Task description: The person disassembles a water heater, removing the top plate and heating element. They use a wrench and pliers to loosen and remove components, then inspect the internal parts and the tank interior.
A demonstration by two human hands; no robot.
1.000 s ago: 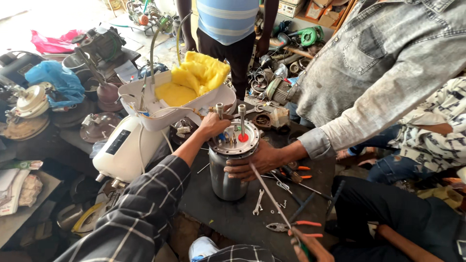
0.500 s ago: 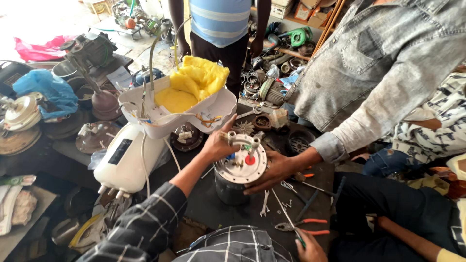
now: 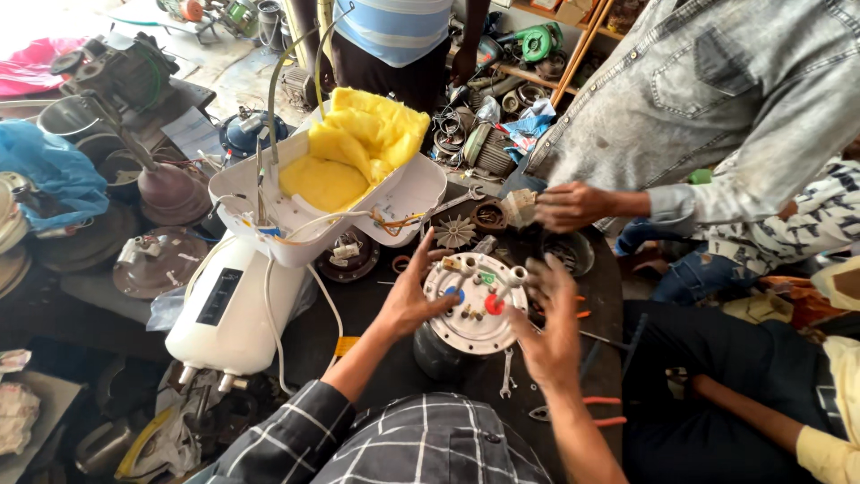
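At the centre of the frame, a person in a checked shirt is working over a metal tank (image 3: 445,351) standing upright on a dark worktop (image 3: 376,314). The tank's round flange (image 3: 475,303), carrying terminals and red and blue caps, is facing up. The left hand (image 3: 412,296) is resting against the flange's left edge, fingers spread, its grip loose and closed on nothing. The right hand (image 3: 551,327) is hovering at the flange's right edge, slightly blurred, fingers open and holding nothing.

Just left of the tank, a white heater shell (image 3: 237,309) is lying tilted, its open half (image 3: 394,202) showing yellow insulation (image 3: 358,152) and loose wires. A fan wheel (image 3: 455,231) is lying on the worktop just above the flange, and a small spanner (image 3: 507,375) is lying below it, beside the tank.

At the upper right, another person in a grey shirt is reaching in, their hand (image 3: 569,206) well apart from the tank. A third person in a striped shirt (image 3: 394,27) is standing at the top centre. Motors and scrap parts are crowding the upper left, beside a blue bag (image 3: 49,175).
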